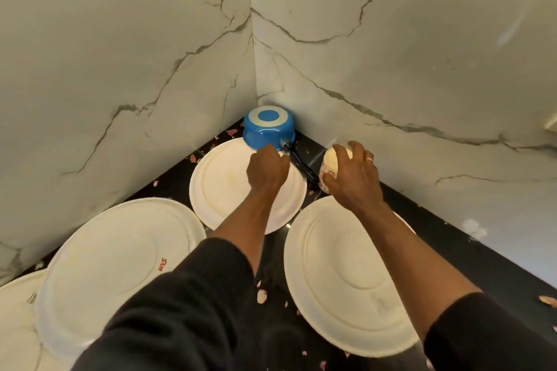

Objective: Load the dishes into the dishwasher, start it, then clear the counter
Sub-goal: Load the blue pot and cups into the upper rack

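Note:
A blue saucepan (266,127) sits upside down in the counter's back corner, its black handle (301,166) pointing toward me. My left hand (266,169) reaches over a white upturned plate (223,187), fingers curled at the base of the handle. My right hand (352,175) grips a white cup (330,164) with red print, just right of the handle. Two larger upturned white plates lie nearer me, one on the left (114,262) and one on the right (346,277).
The black speckled counter (452,250) is bounded by marble walls (120,54) meeting at the corner. Another white plate (15,325) shows at the bottom left edge, partly under the left plate. Pink crumbs (261,295) are scattered on the counter.

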